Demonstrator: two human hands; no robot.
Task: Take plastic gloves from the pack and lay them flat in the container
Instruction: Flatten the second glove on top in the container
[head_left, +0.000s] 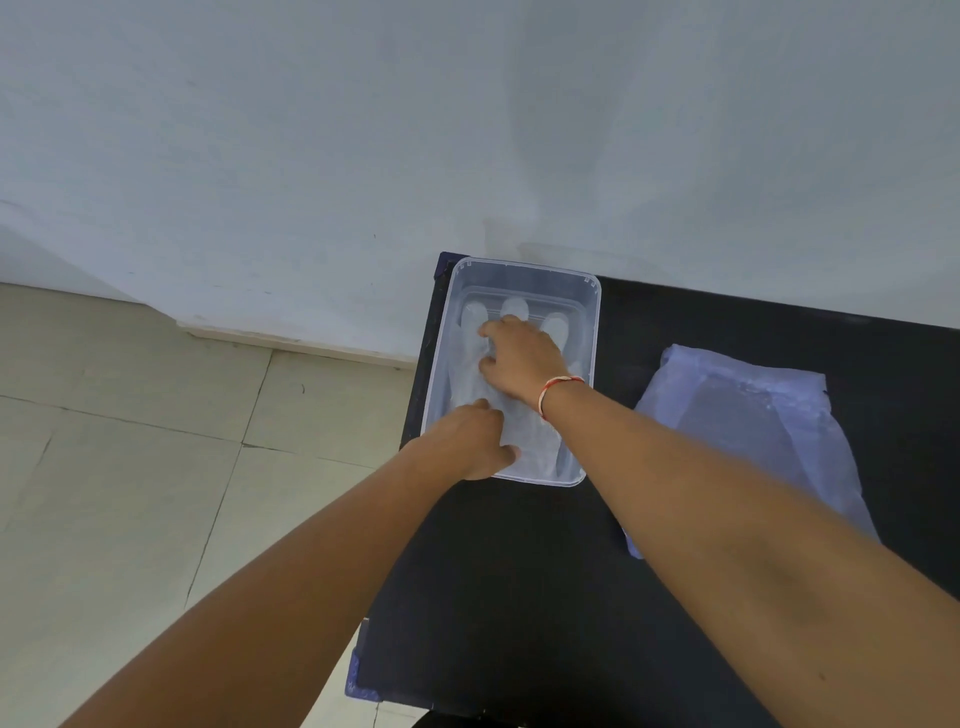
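A clear rectangular plastic container (524, 273) sits at the far left corner of the black table. Inside it lies a translucent plastic glove (535, 441), fingers pointing to the far wall. My right hand (519, 358) rests on the glove's finger part, fingers spread and pressing down. My left hand (470, 441) reaches over the near left rim and presses the glove's cuff end with its fingers. The glove pack (748, 421), a flat bluish plastic bag, lies on the table to the right of the container, partly behind my right forearm.
The black table (519, 597) stands against a pale wall (467, 130). Its left edge drops to a tiled floor (130, 467). A red and white thread band (558, 387) circles my right wrist.
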